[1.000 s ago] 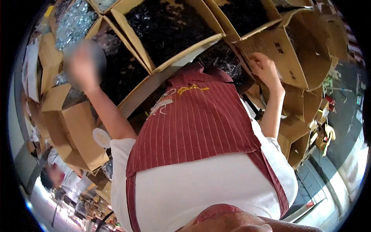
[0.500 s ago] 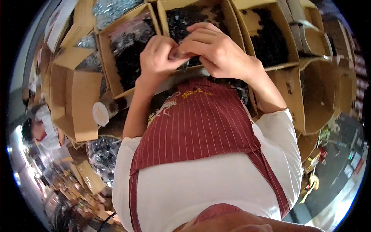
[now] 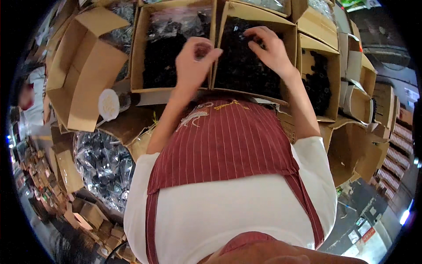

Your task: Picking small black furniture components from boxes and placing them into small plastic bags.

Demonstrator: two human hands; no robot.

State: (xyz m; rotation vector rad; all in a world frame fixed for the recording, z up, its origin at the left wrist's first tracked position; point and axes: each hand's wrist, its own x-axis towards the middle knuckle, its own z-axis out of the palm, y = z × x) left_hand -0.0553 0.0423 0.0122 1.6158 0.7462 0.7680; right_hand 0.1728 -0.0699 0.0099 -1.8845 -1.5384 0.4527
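Observation:
My left hand (image 3: 190,61) is above the left cardboard box (image 3: 138,57), near the wall it shares with the middle one. Its fingers curl round something I cannot make out. Over the middle cardboard box (image 3: 288,37), my right hand (image 3: 271,50) has bent fingers, with something dark and small at their tips, too blurred to name. Small black parts (image 3: 239,66) fill much of the middle box. More black parts (image 3: 160,64) lie in the left box, with clear plastic bags (image 3: 180,24) at its far end.
A smaller box (image 3: 334,66) of black parts stands at the right. An open carton (image 3: 72,83) is at the left, beside a clear container with a white lid (image 3: 108,104). Bagged dark parts (image 3: 105,167) lie lower left. Another person (image 3: 37,99) is at the far left.
My hands were together over the boxes and have moved apart, the right one deeper over the middle box. The view has shifted, so the boxes appear farther right.

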